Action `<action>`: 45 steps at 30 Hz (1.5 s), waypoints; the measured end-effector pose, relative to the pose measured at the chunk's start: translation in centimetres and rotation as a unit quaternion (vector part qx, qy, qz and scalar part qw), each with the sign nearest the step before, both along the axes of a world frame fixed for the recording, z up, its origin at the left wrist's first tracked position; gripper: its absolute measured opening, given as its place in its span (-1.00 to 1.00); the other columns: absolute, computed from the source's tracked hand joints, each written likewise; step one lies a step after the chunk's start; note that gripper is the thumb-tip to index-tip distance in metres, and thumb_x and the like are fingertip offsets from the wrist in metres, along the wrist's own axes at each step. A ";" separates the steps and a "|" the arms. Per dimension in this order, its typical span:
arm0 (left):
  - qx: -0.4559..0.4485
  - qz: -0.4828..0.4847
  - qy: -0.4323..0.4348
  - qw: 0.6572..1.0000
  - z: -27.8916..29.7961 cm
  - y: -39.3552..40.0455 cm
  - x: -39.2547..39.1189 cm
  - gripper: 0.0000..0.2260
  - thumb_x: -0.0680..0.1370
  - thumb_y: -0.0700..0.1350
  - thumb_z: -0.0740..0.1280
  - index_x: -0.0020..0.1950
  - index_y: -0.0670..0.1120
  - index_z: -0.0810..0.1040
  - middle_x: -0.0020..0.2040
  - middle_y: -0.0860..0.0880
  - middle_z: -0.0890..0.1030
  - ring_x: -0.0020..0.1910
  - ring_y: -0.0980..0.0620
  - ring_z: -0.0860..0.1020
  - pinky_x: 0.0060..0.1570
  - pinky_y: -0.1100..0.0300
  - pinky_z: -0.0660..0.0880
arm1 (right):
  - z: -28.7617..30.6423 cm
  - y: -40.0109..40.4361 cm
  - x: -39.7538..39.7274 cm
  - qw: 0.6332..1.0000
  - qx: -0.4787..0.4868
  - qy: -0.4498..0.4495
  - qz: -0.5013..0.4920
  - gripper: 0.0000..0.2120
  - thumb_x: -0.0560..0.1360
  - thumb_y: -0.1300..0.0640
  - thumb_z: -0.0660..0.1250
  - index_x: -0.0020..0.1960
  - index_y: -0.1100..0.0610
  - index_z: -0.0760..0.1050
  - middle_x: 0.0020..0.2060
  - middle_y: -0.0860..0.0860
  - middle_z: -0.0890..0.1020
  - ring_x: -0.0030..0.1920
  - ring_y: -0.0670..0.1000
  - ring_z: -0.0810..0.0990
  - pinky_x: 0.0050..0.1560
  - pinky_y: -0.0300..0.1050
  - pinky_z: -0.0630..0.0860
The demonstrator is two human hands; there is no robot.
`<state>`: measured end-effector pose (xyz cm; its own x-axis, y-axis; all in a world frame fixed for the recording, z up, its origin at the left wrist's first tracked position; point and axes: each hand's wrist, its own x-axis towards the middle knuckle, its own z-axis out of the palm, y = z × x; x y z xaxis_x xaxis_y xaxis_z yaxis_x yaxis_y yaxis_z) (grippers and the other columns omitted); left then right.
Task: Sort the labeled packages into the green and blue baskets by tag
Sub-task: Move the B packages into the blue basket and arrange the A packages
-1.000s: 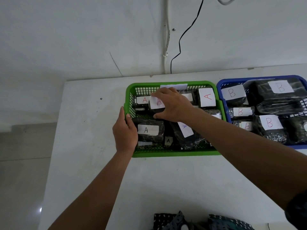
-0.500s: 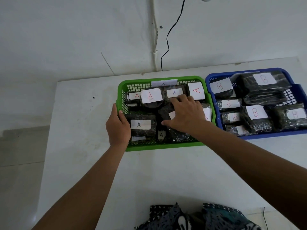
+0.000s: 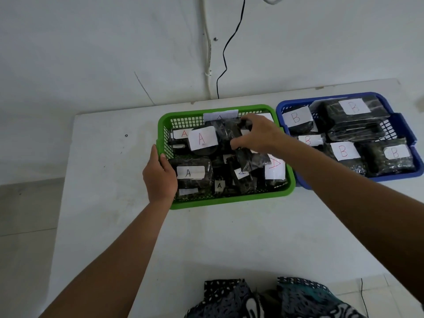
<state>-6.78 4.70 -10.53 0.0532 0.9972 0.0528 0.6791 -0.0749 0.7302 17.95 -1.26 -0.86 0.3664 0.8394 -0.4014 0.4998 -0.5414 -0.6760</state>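
A green basket (image 3: pixel 231 199) on the white table holds several dark packages with white tags marked A. To its right, a blue basket (image 3: pixel 403 125) holds several dark packages tagged B. My left hand (image 3: pixel 160 177) grips the green basket's left rim. My right hand (image 3: pixel 259 134) is over the middle of the green basket, fingers closed on a dark plastic package (image 3: pixel 229 131) lifted among the others; its tag is hidden.
The white table (image 3: pixel 114 203) stands against a white wall, where a black cable (image 3: pixel 226 49) and a white pipe (image 3: pixel 207 42) hang down. Patterned dark cloth (image 3: pixel 263 299) lies at the table's near edge. Grey floor shows on the left.
My right hand has moved from the basket's front middle towards the back and picked up a dark package. My left hand has stayed on the left rim. The camera view has shifted slightly.
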 end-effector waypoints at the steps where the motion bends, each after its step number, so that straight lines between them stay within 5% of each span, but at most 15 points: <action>1: 0.001 0.001 0.001 1.000 0.0 0.0 0.0 -0.62 0.70 -0.16 0.09 0.52 -0.19 0.34 0.30 -0.17 0.58 0.21 -0.12 0.57 0.14 0.29 0.41 | 0.1 0.2 0.3 1.000 0.024 0.007 -0.010 -0.36 0.36 0.07 0.58 0.37 0.07 0.43 0.12 0.00 0.56 -0.13 -0.07 0.59 -0.33 -0.28 0.48; 6: -0.011 0.005 -0.006 1.000 0.2 -0.1 0.1 -0.61 0.71 -0.15 0.09 0.53 -0.19 0.32 0.35 -0.17 0.54 0.27 -0.12 0.54 0.14 0.34 0.35 | 0.5 0.9 0.5 0.996 0.082 -0.035 0.004 -0.15 0.34 0.02 0.57 0.53 0.09 0.28 0.29 0.07 0.50 0.20 0.04 0.49 0.22 -0.04 0.51; 11: -0.038 0.001 -0.034 0.999 0.7 -0.2 -0.2 -0.62 0.71 -0.16 0.09 0.52 -0.16 0.35 0.37 -0.12 0.52 0.26 0.04 0.51 0.06 0.66 0.21 | 0.9 0.4 -2.4 0.956 0.104 -0.165 0.221 -0.07 0.33 -0.06 0.53 0.58 0.05 0.17 0.53 0.08 0.26 0.46 0.16 0.29 0.49 0.27 0.24; 14: -0.060 -0.017 -0.061 0.996 0.6 0.4 -0.9 -0.64 0.70 -0.10 0.07 0.47 -0.07 0.44 0.29 -0.07 0.60 0.21 -0.01 0.56 0.23 0.29 0.46 | -0.1 0.3 -5.3 0.893 0.104 -0.226 0.376 -0.05 0.36 -0.13 0.48 0.61 -0.03 0.08 0.60 0.05 0.12 0.53 0.17 0.19 0.50 0.26 0.10; 16: -0.101 -0.022 -0.102 0.989 0.5 0.9 -1.3 -0.65 0.68 -0.07 0.06 0.40 0.03 0.50 0.14 -0.03 0.65 0.07 0.00 0.62 0.14 -0.02 0.58 | -1.0 0.4 -6.9 0.860 0.086 -0.250 0.438 -0.03 0.38 -0.13 0.47 0.63 -0.06 0.02 0.62 0.04 0.07 0.54 0.14 0.17 0.51 0.23 0.11; 19: -0.169 -0.025 -0.166 0.971 1.0 1.3 -1.9 -0.65 0.67 -0.07 0.11 0.41 0.09 0.50 0.14 0.03 0.65 0.08 0.04 0.63 0.10 0.03 0.61 | -2.0 0.5 -8.4 0.841 0.057 -0.243 0.481 0.04 0.40 -0.05 0.48 0.65 0.00 -0.12 0.63 0.03 0.01 0.56 0.09 0.15 0.54 0.10 0.15; 24: -0.192 -0.011 -0.180 0.965 1.4 1.4 -1.9 -0.63 0.67 -0.08 0.15 0.47 0.04 0.44 0.29 0.05 0.59 0.20 0.07 0.58 0.21 0.12 0.54 | -3.8 0.0 -8.0 0.855 0.056 -0.231 0.460 -0.06 0.45 -0.18 0.45 0.63 0.02 0.02 0.61 0.01 0.12 0.56 0.06 0.16 0.53 0.04 0.12; 30: -0.180 0.005 -0.155 0.971 0.8 1.1 -1.6 -0.54 0.60 0.09 0.13 0.51 0.08 0.38 0.39 0.02 0.53 0.26 0.03 0.56 0.26 -0.04 0.54 | -5.4 -1.3 -7.9 0.903 0.089 -0.180 0.379 -0.16 0.44 -0.19 0.44 0.60 0.00 0.19 0.50 -0.01 0.35 0.46 0.05 0.32 0.46 0.05 0.25; 35: -0.162 0.005 -0.148 0.975 0.8 1.1 -1.3 -0.59 0.66 -0.01 0.13 0.52 0.03 0.37 0.37 0.06 0.50 0.16 0.10 0.56 0.09 0.21 0.57 | -5.5 -1.6 -8.1 0.909 0.093 -0.131 0.385 -0.29 0.54 -0.19 0.34 0.59 0.03 0.22 0.55 -0.01 0.32 0.56 0.00 0.20 0.55 0.00 0.07; 39: -0.142 0.011 -0.119 0.983 0.6 0.8 -1.1 -0.57 0.65 0.02 0.12 0.52 0.02 0.37 0.37 -0.03 0.54 0.26 -0.02 0.56 0.28 -0.04 0.51 | -4.5 -2.0 -4.6 0.941 0.168 -0.171 0.240 -0.59 0.56 -0.08 0.28 0.36 0.02 0.49 0.21 0.01 0.61 0.23 0.03 0.54 0.31 0.09 0.47; 41: -0.127 0.019 -0.094 0.987 0.5 0.7 -0.9 -0.59 0.68 -0.02 0.11 0.53 -0.02 0.36 0.41 -0.04 0.51 0.33 -0.03 0.50 0.36 -0.03 0.45 | -3.9 -2.2 -2.5 0.946 0.085 -0.242 0.197 -0.65 0.56 -0.12 0.29 0.25 0.04 0.53 0.08 -0.01 0.62 0.10 0.05 0.59 0.13 0.05 0.55; 45: -0.103 0.016 -0.076 0.992 0.2 0.6 -0.8 -0.60 0.69 -0.05 0.11 0.53 -0.05 0.36 0.44 -0.05 0.48 0.39 -0.03 0.46 0.42 0.05 0.37 | -3.6 -2.4 -1.5 0.903 -0.087 -0.342 0.244 -0.41 0.45 -0.40 0.30 0.23 0.02 0.50 0.02 0.05 0.61 0.05 0.13 0.60 0.04 0.05 0.52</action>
<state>-7.60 5.32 -10.31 0.0277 0.9887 -0.1473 0.5604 0.1067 0.8213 16.43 -3.67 -4.41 0.1811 0.9142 -0.3626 0.9764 -0.2112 -0.0448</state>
